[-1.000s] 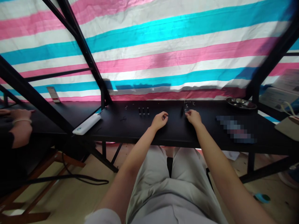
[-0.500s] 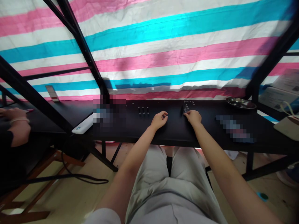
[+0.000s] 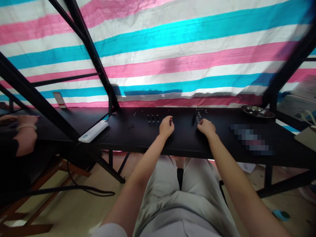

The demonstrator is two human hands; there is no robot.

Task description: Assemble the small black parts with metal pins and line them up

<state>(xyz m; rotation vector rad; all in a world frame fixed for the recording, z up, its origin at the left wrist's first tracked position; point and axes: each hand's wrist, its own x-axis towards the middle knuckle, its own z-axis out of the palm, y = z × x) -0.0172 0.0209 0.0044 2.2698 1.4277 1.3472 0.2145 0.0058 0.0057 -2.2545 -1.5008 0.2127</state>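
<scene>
My left hand (image 3: pixel 167 127) rests on the black table with its fingers curled inward; anything inside them is too small to make out. Just left of it, three small dark cylinders with pale ends (image 3: pixel 153 118) stand in a row. My right hand (image 3: pixel 206 127) has its thumb and fingertips closed together beside a cluster of small grey pieces (image 3: pixel 198 116). Whatever lies in that pinch is hidden. A dark upright piece (image 3: pixel 194 118) is next to the cluster. Behind it lie a row of tiny pale bits (image 3: pixel 201 109).
The black table (image 3: pixel 182 144) carries a long white case (image 3: pixel 93 132) at left and a round metal dish (image 3: pixel 258 112) at back right. A blurred-out flat item (image 3: pixel 251 140) lies at right. Black frame posts rise on both sides. Another person's hand (image 3: pixel 27 122) is at far left.
The view has shifted slightly. My left hand has turned a little and moved nearer the cylinders. My right fingertips have drawn back slightly from the grey pieces but stay beside them.
</scene>
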